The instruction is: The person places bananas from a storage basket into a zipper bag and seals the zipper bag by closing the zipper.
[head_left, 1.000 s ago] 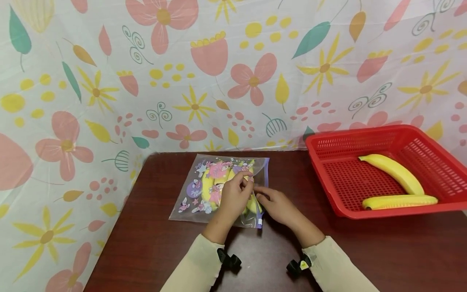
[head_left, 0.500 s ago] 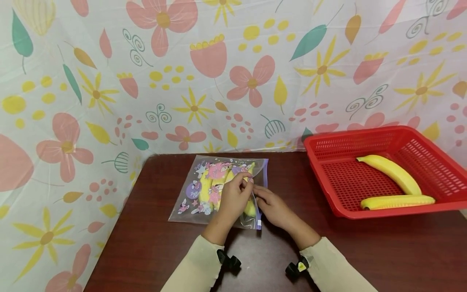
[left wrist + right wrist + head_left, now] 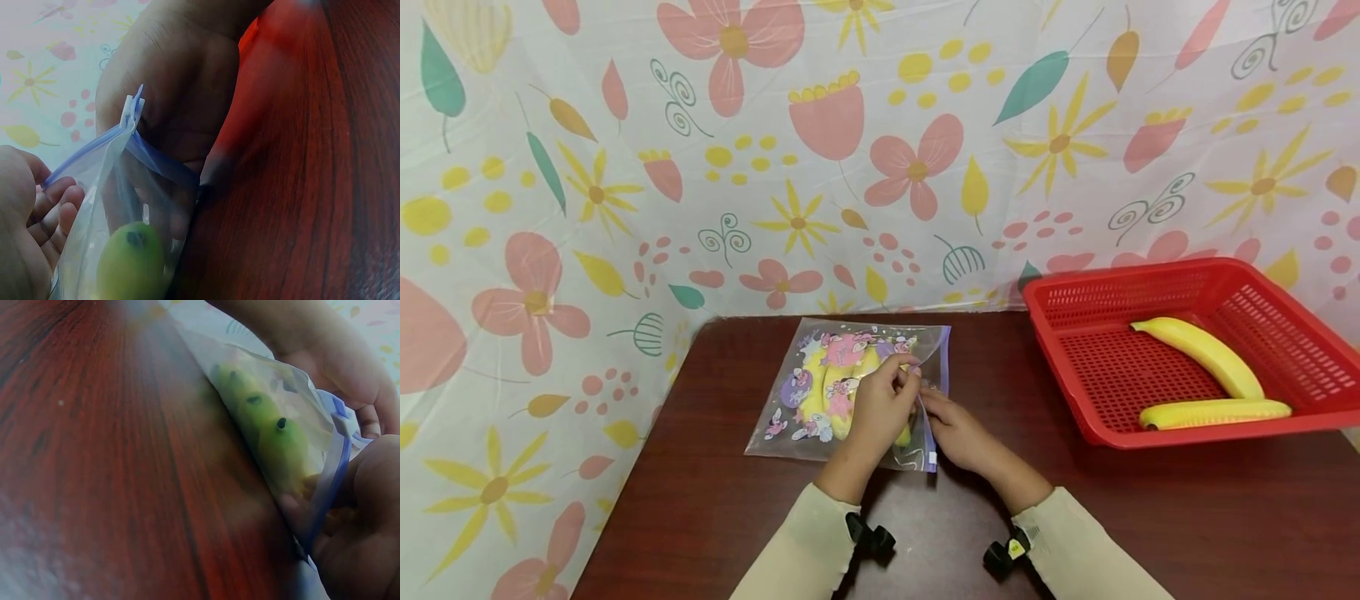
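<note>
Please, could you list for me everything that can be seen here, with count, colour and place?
Zip bag: one, clear with coloured print and purple edge, on the table
Slider: one, white, on the purple edge, at the near corner
Bagged bananas: several (exact count unclear), yellow to greenish, inside the bag
Basket: one, red, right of the bag
Loose bananas: two, yellow, in the basket
Table: one, dark reddish brown, under bag and basket
Cloth backdrop: white with floral print, behind the table
Wrist devices: two, black, one per wrist
Sleeves: two, cream, on the forearms
Hands: two; left pinching the bag's edge, right at its mouth, fingers inside
</note>
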{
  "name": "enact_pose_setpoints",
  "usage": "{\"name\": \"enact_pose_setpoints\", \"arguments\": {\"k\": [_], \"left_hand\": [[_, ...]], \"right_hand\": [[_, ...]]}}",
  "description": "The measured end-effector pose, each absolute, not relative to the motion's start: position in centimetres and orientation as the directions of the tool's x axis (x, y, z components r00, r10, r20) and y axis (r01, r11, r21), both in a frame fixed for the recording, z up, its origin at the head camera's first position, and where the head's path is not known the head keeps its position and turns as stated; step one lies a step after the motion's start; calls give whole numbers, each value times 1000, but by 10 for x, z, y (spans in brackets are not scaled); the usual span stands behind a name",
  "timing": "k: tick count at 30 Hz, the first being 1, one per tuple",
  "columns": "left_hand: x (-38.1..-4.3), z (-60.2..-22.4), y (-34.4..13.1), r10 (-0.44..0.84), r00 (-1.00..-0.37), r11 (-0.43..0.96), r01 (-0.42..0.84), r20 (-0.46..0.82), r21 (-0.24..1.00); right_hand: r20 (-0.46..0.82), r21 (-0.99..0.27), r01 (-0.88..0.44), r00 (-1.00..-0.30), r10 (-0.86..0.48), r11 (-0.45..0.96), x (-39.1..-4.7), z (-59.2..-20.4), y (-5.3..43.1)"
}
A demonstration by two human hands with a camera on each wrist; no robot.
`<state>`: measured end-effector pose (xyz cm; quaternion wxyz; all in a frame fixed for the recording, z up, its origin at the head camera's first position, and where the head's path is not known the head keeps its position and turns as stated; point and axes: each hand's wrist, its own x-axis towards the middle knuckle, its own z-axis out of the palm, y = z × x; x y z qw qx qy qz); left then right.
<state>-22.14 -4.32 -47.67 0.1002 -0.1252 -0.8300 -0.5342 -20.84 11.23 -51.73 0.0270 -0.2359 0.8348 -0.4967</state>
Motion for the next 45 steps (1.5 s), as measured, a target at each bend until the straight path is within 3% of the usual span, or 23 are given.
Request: {"name": "enact_pose_setpoints", "arguments": {"k": [23,45], "left_hand": [[-222,-477,-43,86,-937,441,340,337,831],[-223,-477,-45,92,-942,405,332,323,852]], "right_hand": [[167,-846,-362,-877,-450,391,-205,-518,111],[247,-837,-382,-902,-353,392,-205,-510,112]]}}
